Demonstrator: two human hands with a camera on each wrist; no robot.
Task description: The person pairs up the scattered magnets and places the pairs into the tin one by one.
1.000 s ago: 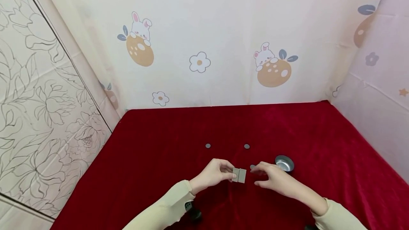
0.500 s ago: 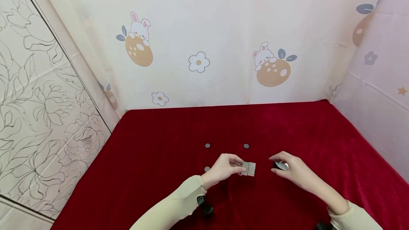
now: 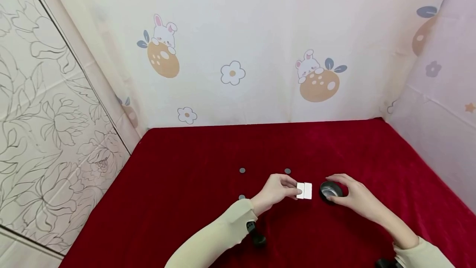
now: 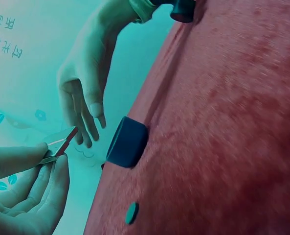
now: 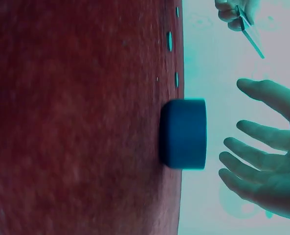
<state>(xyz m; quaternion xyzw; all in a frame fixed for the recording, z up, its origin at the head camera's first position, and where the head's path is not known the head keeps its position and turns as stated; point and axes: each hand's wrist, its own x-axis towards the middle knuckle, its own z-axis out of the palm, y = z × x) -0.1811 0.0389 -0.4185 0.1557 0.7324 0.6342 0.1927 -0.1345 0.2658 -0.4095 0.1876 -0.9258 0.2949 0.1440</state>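
The left hand (image 3: 275, 190) pinches a small pale two-panel plate (image 3: 308, 191) above the red-covered tabletop (image 3: 201, 156). The right hand (image 3: 355, 197), fingers spread, hovers over an upright round metal bowl (image 5: 185, 134) near the plate; three grey discs (image 3: 242, 170) lie farther left.

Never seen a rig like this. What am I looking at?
No robot here: a person works bare-handed. The widest picture comes from the head, looking forward and down; the two tinted, sideways ones are taken from the left and right wrists. On the red cloth are a small dark bowl and three small grey discs. The left hand pinches a small, flat white piece with a seam across it. The right hand holds nothing: the right wrist view shows a gap between it and the bowl.
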